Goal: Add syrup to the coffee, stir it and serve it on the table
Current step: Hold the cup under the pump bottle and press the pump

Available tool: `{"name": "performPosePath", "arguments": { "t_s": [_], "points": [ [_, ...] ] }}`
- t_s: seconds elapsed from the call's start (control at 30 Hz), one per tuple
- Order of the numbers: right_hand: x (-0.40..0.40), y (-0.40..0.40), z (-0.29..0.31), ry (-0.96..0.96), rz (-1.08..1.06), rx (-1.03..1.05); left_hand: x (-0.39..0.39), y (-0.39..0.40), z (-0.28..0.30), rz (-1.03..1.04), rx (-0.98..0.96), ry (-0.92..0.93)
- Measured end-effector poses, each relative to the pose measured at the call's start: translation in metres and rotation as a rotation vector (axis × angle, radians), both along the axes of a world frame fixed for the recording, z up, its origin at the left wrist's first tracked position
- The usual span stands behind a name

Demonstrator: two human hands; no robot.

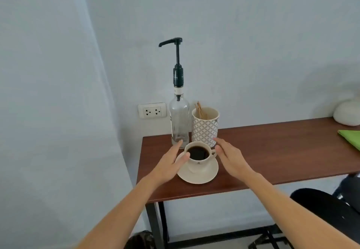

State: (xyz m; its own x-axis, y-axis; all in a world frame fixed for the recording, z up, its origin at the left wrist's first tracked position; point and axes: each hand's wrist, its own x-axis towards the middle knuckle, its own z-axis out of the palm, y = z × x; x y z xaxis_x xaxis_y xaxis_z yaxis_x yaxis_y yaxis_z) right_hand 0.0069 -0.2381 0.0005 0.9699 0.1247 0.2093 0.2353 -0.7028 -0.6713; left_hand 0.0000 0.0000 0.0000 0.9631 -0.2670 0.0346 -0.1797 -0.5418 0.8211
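Observation:
A white cup of black coffee (197, 156) stands on a white saucer (204, 176) near the left end of a brown table (272, 151). Behind it stands a clear glass syrup bottle (179, 120) with a tall black pump whose spout points left. A patterned white holder (205, 126) with wooden stir sticks (200, 110) is to the bottle's right. My left hand (171, 163) is open at the cup's left side, thumb touching the rim. My right hand (229, 157) is open just right of the cup's handle, fingers spread.
A wall socket (152, 110) sits left of the bottle. At the table's far right lie a green cloth (350, 138) and a white rounded object (347, 113). A black chair (321, 209) stands at the lower right. The wall is close behind the table.

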Motion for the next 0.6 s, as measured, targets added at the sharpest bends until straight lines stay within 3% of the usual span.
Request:
{"name": "performPosePath", "arguments": {
  "t_s": [0.23, 0.6],
  "points": [
    [0.004, 0.016, -0.022, 0.052, -0.008, 0.325, -0.001, -0.031, -0.012, 0.023, -0.15, -0.063],
    [0.027, -0.002, -0.028, 0.139, 0.151, 0.408, 0.014, -0.056, -0.035, 0.233, -0.205, -0.267]
  ]
}}
